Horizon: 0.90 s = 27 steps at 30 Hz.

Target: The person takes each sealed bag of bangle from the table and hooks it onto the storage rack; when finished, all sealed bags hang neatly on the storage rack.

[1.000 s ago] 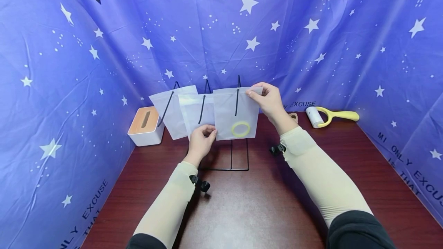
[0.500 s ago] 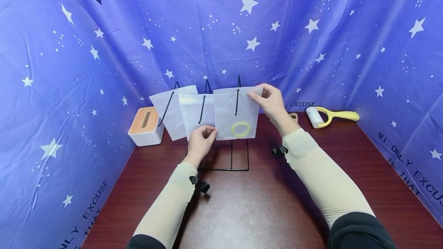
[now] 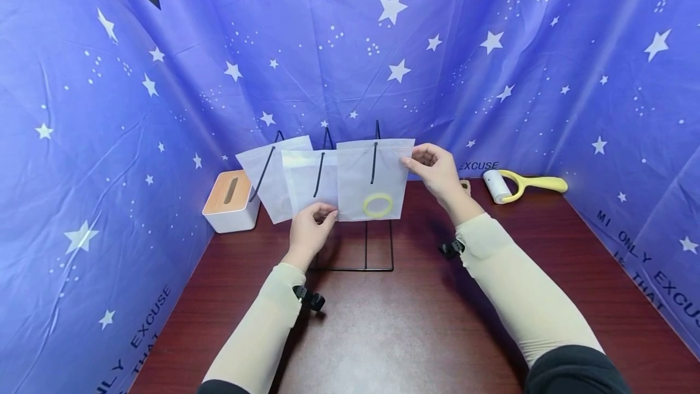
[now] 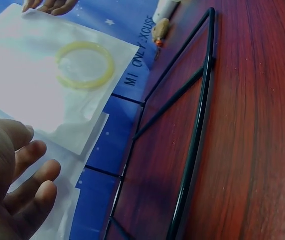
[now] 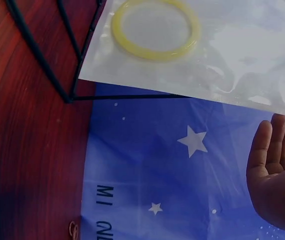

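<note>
A frosted zip bag [image 3: 355, 169] with a yellow ring [image 3: 366, 205] inside hangs from the right hook of a black wire rack [image 3: 355, 270]. Two more frosted bags hang to its left, a middle bag [image 3: 303, 178] and a tilted left bag [image 3: 270, 193]. My right hand [image 3: 440, 178] is at the right edge of the ring's bag, thumb tip against it. In the right wrist view its fingers are fairly straight and spread from the bag. My left hand [image 3: 308, 233] is by that bag's lower left corner, its fingers [image 4: 42, 195] loosely bent with nothing between them.
A white tissue box [image 3: 232, 217] with a wooden lid stands left of the rack. At the back right lies a lint roller [image 3: 538, 183] with a yellow handle, near a small brown object [image 3: 465, 186]. A blue starry curtain [image 3: 350, 47] surrounds the table.
My right hand has loosened from the bag's upper right corner and shifted right and down. My left hand has drawn slightly left and down from the lower corner. The bags still hang.
</note>
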Motion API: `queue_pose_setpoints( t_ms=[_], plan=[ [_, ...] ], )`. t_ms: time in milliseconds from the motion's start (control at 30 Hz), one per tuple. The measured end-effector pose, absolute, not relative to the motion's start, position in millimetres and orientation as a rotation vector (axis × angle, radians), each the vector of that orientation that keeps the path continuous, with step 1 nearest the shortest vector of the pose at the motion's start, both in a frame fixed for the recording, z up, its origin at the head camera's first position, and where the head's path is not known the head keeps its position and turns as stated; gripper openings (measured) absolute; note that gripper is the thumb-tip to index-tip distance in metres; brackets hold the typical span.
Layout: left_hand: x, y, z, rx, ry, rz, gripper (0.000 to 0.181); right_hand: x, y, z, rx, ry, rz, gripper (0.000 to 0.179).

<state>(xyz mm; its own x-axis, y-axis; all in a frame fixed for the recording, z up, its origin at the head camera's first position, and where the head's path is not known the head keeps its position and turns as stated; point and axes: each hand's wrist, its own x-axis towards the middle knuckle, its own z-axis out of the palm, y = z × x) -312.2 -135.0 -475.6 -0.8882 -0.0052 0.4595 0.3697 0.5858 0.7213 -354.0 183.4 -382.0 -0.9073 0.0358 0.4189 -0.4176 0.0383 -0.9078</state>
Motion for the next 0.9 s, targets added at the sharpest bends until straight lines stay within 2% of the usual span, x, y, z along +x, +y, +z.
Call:
queue_pose_setpoints(
  t_ms=[300,600,767,900],
  plan=[
    [-304.1,-142.6,-476.7,-0.311,-2.361,-1.229,0.006,-341.0,197.3,-387.3,0.425,-2.054,1.812,0.036],
    [-286.5,-153.8,-474.5,-0.373,-2.354,-1.159,0.01,-280.7,207.6,-374.8,0.5,-2.181,1.582,0.03],
    [-277.0,-166.9,-476.1,-0.411,-2.347,-1.099,0.011,-259.5,217.9,-384.1,0.502,-2.187,1.517,0.03],
    [-266.6,-180.8,-480.8,-0.433,-2.364,-1.055,0.011,-257.4,237.1,-407.4,0.502,-2.23,1.425,0.031]
  ],
)
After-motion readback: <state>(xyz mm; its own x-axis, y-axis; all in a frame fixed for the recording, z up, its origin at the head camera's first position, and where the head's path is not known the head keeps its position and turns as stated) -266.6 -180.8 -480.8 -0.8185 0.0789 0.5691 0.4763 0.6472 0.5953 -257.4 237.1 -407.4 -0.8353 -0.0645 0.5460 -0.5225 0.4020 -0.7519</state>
